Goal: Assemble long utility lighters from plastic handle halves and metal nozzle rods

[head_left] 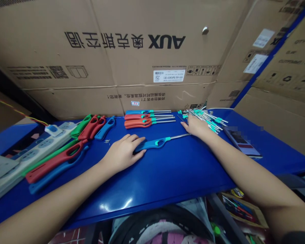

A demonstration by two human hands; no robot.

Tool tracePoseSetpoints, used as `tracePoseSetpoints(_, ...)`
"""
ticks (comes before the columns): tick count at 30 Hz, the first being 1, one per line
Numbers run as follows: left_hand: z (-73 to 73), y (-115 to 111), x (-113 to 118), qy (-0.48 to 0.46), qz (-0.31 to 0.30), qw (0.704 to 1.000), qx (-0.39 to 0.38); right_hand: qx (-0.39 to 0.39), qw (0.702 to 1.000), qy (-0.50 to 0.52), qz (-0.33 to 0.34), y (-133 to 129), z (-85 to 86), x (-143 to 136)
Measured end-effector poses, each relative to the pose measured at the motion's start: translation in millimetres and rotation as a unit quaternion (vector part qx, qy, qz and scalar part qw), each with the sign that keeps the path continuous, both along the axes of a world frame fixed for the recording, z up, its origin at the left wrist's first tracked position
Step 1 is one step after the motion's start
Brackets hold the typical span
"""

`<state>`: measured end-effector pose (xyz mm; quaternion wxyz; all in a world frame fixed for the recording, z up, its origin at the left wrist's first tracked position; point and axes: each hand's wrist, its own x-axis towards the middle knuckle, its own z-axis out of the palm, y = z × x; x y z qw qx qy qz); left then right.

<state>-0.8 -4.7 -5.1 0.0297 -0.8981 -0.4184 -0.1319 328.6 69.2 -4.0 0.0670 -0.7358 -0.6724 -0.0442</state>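
My left hand grips the handle end of a blue long-nosed lighter lying on the blue table. The lighter has a teal trigger and a metal tube pointing right. My right hand reaches over the near side of a pile of metal lighter tubes with teal parts. Its thumb is stretched out to the left, apart from the other fingers, which are partly hidden; nothing is plainly held. Beyond the blue lighter lie several lighters with tubes, including an orange one, in a stack of rows.
Loose red handles, with blue and green ones, lie at the left beside a white power strip. Tiny metal pieces sit near my left hand. A phone-like flat object lies right. Cardboard walls the back.
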Motion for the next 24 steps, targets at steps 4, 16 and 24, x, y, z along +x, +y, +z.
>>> tracePoseSetpoints(4,-2.7,-4.5,3.6,-0.041,-0.020,0.999,-0.026,0.016,1.000,0.012,-0.022,-3.2,11.6,2.6)
tracePoseSetpoints(16,-10.3,-21.0,17.8,-0.082,-0.061,0.993,-0.063,-0.015,0.765,0.553,0.331,-23.1,16.2,-144.8)
tracePoseSetpoints(24,-8.8,-21.0,18.8,-0.098,-0.079,0.990,-0.058,-0.143,0.711,0.633,0.271,-4.1,-5.2,-197.7)
